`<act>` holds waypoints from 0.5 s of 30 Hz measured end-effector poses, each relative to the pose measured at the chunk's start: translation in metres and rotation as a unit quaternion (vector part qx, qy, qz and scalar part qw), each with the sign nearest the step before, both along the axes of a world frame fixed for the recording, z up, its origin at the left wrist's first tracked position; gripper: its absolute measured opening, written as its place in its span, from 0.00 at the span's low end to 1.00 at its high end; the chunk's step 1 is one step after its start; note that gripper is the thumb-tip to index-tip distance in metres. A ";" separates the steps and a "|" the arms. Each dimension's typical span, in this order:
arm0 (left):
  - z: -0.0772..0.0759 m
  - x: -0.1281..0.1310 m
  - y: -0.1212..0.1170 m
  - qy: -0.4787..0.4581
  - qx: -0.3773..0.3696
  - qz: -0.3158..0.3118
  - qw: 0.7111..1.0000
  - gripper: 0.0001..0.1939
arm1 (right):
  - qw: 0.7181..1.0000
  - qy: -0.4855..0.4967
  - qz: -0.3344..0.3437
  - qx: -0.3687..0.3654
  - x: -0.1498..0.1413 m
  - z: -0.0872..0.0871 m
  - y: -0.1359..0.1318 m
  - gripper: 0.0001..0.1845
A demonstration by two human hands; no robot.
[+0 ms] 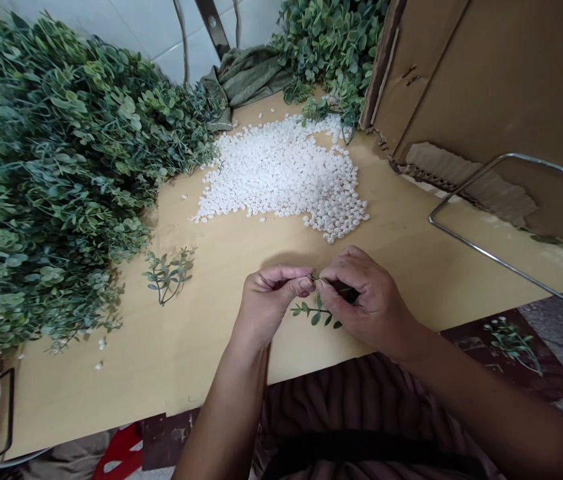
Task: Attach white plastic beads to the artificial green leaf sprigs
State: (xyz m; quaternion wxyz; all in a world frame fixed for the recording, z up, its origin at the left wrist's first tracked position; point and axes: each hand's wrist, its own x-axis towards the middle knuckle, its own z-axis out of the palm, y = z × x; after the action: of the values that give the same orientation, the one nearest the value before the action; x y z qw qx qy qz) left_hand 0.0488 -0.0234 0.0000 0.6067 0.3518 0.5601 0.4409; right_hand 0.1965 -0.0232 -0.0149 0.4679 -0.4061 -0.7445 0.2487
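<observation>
Over the near part of the table, my left hand (276,297) and my right hand (368,297) meet fingertip to fingertip. My right thumb and fingers are closed on a green leafy sprig (316,312), plastic-looking, whose leaves hang below the hands. A tiny green bit of it shows between the two hands. My left thumb and forefinger are pinched together right beside that bit; what lies between them is hidden. Beyond my hands spreads a heap of small white beads or flower-like pieces (281,170). Another loose sprig (167,273) lies to the left.
Piled green foliage (61,147) fills the left side, with more greenery (336,40) at the back. A cardboard box (501,87) and a bent metal wire frame (491,247) stand at right. Below the table's right edge lies a white-tipped sprig (514,343). Dark green cloth (256,73) sits behind the heap.
</observation>
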 end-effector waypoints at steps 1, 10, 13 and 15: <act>0.000 0.000 0.000 -0.001 -0.001 -0.001 1.000 0.10 | 1.000 0.001 0.002 -0.001 0.000 -0.001 0.000 0.11; 0.000 0.003 0.001 0.000 -0.001 -0.011 1.000 0.10 | 0.999 -0.001 0.021 -0.036 0.002 -0.003 0.001 0.10; 0.002 0.001 -0.002 0.001 0.015 -0.012 1.000 0.14 | 0.999 0.001 -0.001 -0.036 0.001 -0.003 0.002 0.10; 0.003 -0.003 -0.005 0.000 0.032 -0.003 0.999 0.17 | 0.999 0.013 -0.029 -0.042 0.001 -0.003 0.002 0.08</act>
State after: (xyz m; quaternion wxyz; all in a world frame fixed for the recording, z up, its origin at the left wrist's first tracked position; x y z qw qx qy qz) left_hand 0.0456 -0.0286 0.0034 0.5968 0.3729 0.5443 0.4567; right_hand 0.1978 -0.0213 -0.0180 0.4667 -0.4440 -0.7151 0.2712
